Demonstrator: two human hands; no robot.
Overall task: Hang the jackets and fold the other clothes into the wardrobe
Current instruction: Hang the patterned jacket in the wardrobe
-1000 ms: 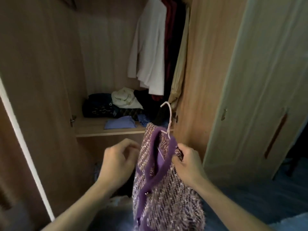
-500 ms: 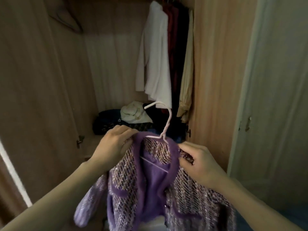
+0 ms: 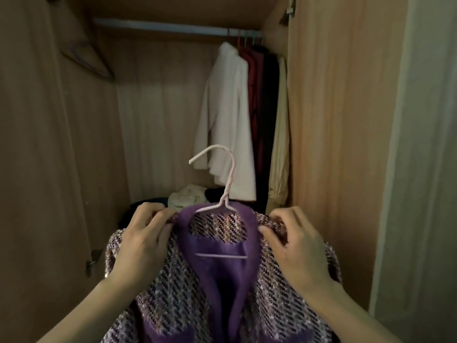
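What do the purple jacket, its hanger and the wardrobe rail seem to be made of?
Jacket: tweed-like woven fabric, flecked purple, pink and dark yarns with faint glints; its trim is plain fuzzy purple, perhaps fleece. Hanger: thin, smooth, pale pink, likely coated wire or plastic. Rail: smooth pale bar, probably metal, though dim light leaves that open.

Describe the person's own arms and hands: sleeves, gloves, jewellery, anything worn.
The left hand and right hand wear nothing: no gloves, rings, watch or bracelet show. Both forearms are uncovered down to the picture's lower edge, so no sleeve or cuff is in view. The light is dim, so fine marks cannot be made out.
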